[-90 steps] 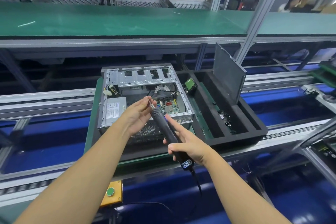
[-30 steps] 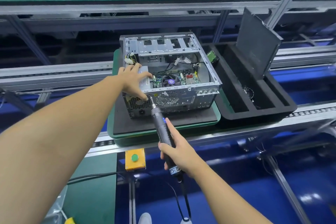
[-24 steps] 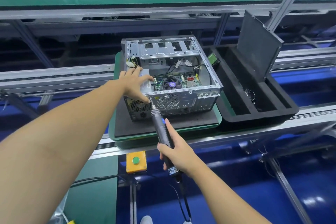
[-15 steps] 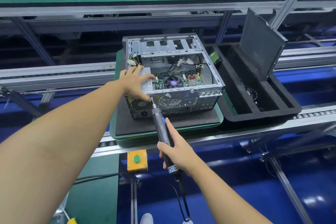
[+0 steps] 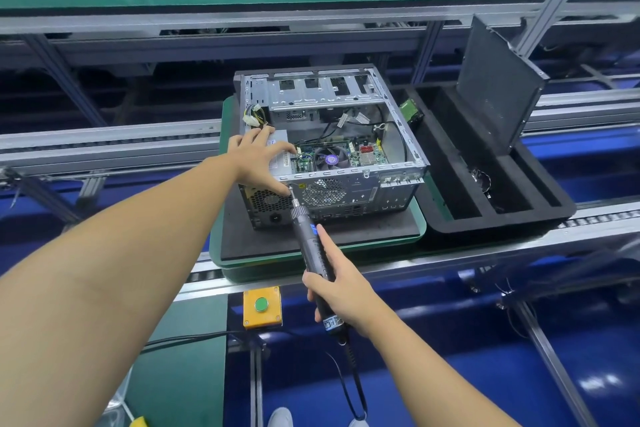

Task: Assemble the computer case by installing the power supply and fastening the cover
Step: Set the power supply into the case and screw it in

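Plainly, the job is about halfway. The power supply (image 5: 285,168) already sits in its bay at the rear left corner of the computer case (image 5: 346,191). It lies directly under the left hand (image 5: 258,163), whose fingers are spread and fairly straight on the unit's top, pressing it down and closed round nothing. The thumb reaches down to the rear edge.

The right hand (image 5: 341,288) is wrapped firmly round the barrel of the electric screwdriver (image 5: 311,246), with the index finger laid along it. Just beyond that grip the bit meets the case's rear panel, right beside the left thumb, at the top edge of the supply's vent grille. This looks like a mounting screw being driven. Whether a screw sits on the bit, and how many others are in, is too small to tell.

The case is open on top, with motherboard and fan exposed. The cover (image 5: 498,80) is not yet fitted: it leans upright in the black foam tray (image 5: 502,218), well off to the right of both grips and farther away. What seems left is any remaining screws, then seating and fastening the cover.

As for writing, a yellow warning sticker (image 5: 300,186) lies just past the bit tip. A white label (image 5: 284,157) sits on the supply by the left fingertips, and a small tag (image 5: 334,322) sits at the tool's tail, just behind the right grip. None is legible, and no brand can be read.
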Action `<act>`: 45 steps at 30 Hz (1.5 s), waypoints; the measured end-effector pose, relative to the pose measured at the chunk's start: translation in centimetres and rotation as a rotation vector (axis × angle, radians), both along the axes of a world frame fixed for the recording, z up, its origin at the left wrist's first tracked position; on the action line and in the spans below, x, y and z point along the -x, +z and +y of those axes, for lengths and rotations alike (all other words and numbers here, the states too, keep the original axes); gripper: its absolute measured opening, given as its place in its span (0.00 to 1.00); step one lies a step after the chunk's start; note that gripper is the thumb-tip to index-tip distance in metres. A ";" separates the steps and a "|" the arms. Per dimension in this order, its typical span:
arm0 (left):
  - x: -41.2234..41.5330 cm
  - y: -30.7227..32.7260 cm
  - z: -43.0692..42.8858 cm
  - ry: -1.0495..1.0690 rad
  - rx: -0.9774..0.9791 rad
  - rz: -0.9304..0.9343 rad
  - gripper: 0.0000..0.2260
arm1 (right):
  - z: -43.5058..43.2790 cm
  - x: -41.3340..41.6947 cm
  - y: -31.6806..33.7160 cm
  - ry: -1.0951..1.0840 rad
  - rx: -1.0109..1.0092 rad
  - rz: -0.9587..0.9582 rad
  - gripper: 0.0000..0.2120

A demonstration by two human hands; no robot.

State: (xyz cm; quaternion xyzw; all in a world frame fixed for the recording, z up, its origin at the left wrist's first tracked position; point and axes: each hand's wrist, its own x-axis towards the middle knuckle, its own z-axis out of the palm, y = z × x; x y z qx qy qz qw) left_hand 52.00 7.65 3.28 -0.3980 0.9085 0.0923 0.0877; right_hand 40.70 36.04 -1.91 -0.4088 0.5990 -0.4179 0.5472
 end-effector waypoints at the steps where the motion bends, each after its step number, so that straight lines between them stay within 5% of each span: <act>1: 0.0 0.0 0.0 0.001 -0.001 -0.001 0.39 | 0.0 0.0 0.0 0.001 -0.003 0.003 0.41; 13: 0.0 0.2 0.1 0.010 -0.021 -0.007 0.43 | -0.1 0.1 0.1 -0.002 -0.018 0.043 0.42; 35: 0.2 0.4 0.3 0.018 -0.020 -0.002 0.40 | -0.9 -2.1 0.2 -0.046 -0.074 -0.275 0.42; 45: 0.6 0.8 0.1 -0.016 0.030 -0.061 0.40 | -0.7 -2.1 0.2 -0.042 -0.073 -0.231 0.43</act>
